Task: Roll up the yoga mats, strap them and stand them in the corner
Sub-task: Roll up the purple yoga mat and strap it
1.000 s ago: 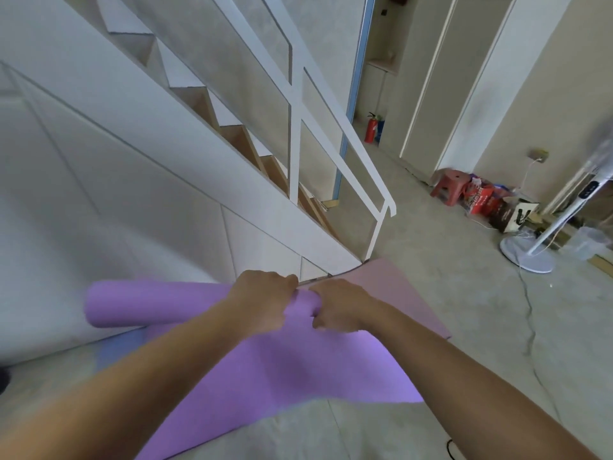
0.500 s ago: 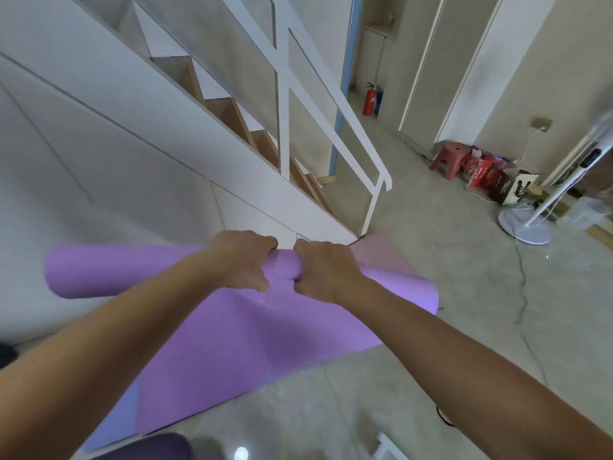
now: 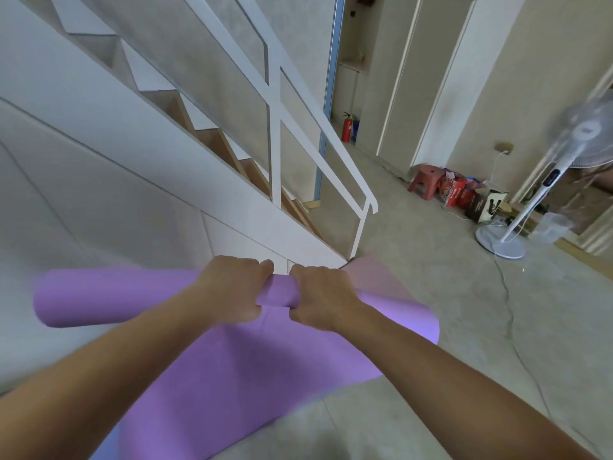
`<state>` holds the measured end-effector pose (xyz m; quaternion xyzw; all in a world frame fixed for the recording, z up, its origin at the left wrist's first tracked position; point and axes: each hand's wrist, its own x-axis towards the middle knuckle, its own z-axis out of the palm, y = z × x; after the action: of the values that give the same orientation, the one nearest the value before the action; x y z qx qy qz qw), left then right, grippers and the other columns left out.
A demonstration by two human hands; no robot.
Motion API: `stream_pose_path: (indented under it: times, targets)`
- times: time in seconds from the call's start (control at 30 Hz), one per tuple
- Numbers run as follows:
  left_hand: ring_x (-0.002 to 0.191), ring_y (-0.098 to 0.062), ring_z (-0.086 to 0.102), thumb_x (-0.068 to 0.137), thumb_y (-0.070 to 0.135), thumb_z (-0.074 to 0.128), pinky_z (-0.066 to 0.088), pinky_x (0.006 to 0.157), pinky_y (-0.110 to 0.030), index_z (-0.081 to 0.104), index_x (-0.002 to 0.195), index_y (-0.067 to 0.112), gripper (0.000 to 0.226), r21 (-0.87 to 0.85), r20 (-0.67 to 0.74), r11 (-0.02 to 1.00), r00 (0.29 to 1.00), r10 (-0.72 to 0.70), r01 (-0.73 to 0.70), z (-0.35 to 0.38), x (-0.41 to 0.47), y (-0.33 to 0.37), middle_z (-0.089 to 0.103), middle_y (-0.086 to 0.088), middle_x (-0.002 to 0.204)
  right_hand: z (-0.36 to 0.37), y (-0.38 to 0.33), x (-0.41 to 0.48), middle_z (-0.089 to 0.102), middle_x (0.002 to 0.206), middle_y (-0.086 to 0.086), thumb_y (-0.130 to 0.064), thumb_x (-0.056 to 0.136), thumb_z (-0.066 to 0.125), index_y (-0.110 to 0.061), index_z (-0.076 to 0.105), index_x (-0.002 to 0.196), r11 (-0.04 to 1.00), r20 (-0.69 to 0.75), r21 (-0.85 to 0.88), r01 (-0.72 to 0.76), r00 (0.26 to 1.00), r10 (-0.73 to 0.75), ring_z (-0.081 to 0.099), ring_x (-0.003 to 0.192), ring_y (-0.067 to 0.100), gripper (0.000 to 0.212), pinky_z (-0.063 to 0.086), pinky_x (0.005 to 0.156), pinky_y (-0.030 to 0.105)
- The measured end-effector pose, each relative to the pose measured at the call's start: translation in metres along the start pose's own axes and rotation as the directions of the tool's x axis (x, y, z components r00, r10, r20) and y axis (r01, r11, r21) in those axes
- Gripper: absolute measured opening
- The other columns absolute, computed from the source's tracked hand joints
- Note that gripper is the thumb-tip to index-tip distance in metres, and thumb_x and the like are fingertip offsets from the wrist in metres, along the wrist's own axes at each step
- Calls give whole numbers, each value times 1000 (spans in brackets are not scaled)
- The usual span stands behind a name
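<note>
Task item: purple yoga mat (image 3: 252,376), partly rolled, on the floor (image 3: 431,327) along the foot of the white stair panel (image 3: 132,210).
Rolled portion: a tube (image 3: 109,298) whose long axis runs left to right across the person, roughly parallel to the stair panel.
Flat portion: spreads from the tube towards the person and runs out of view at the lower edge.
Left hand (image 3: 232,290): fingers curled over the top of the tube, gripping it just left of mid-length.
Right hand (image 3: 320,295): same grip, just right of mid-length.
Hand spacing: side by side, nearly touching, with a short strip of tube showing between them.
Tube ends: the left end extends well past the left hand and looks tight. The right end looks looser, with a pink flap (image 3: 378,277) raised beyond the right hand.
Governing relation: the flat length lies on the person's side of the tube, so, in my judgement, the next turn must bring the tube towards the body with its axis square to the mat's long edges.
Nearer hand: neither leads; the right hand is closer to the loose end.
Stage, judged: rolling is under way and a large share is unrolled. No strap is visible.
Risk, judged: with both hands central, the right end may wind slack or skew.
</note>
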<state>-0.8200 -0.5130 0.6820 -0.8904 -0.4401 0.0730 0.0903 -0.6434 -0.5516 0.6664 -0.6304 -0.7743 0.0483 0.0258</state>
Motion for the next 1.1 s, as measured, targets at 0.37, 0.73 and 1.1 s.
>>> stream_pose_path:
  times: [0.37,0.73,1.1]
  targets:
    - [80,-20,51,74,37,68,38,65,-30,48,96,25,32,-185,166,981,986,-29,60,-27,25,-37,49,10,79,-12,-1,21,54,120,-2,-50,80,68,-26,42,132,992,-112,-121,-38,993,24,53,111,24,63,31,74,32]
    - [84,-26,61,77,43,62,28,55,-28,45,119,19,51,39,-12,999,1000,3,-2,-7,27,-22,57,3,95,-36,33,42,55,86,-10,-28,71,73,-29,49,84,977,362,205,-59,932,-20,55,84,21,27,39,62,31]
    - [87,-20,63,67,41,82,54,75,-33,60,97,25,41,-408,438,889,899,-9,208,-67,46,3,65,5,96,-33,47,12,62,102,-6,-47,76,69,-29,50,116,1000,3,5,30,1000,-30,59,92,21,48,36,67,31]
